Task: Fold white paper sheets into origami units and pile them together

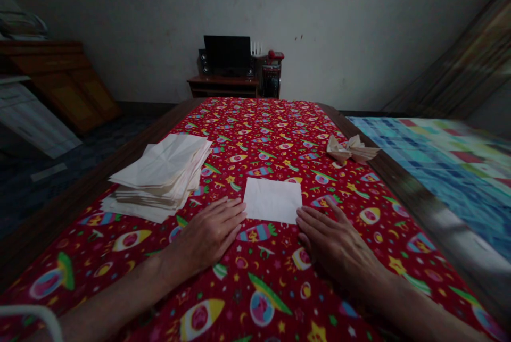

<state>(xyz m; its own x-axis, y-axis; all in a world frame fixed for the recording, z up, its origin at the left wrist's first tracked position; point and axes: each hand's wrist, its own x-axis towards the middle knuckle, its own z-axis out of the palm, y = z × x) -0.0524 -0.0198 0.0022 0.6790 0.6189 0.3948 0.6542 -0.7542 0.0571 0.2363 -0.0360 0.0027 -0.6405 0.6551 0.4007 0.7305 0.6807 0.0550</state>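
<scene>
A small white sheet of paper (273,200) lies flat on the red patterned cloth in front of me. My left hand (217,230) rests palm down at its left edge, fingers stretched out, the tips touching or very near the paper. At the opposite edge lies my right hand (333,241), also flat, with fingertips at the paper's lower right corner. Neither hand grips anything. On the left is a loose stack of white papers (159,172), the top sheet marked with creases. Folded paper pieces (351,149) stand to the right, farther back.
The red cloth (263,299) with rockets and stars covers a long dark wooden table. A monitor (227,53) and a red telephone (275,55) stand by the far wall. A bed with a blue checked cover (399,172) is at right, a wooden cabinet (64,78) at left.
</scene>
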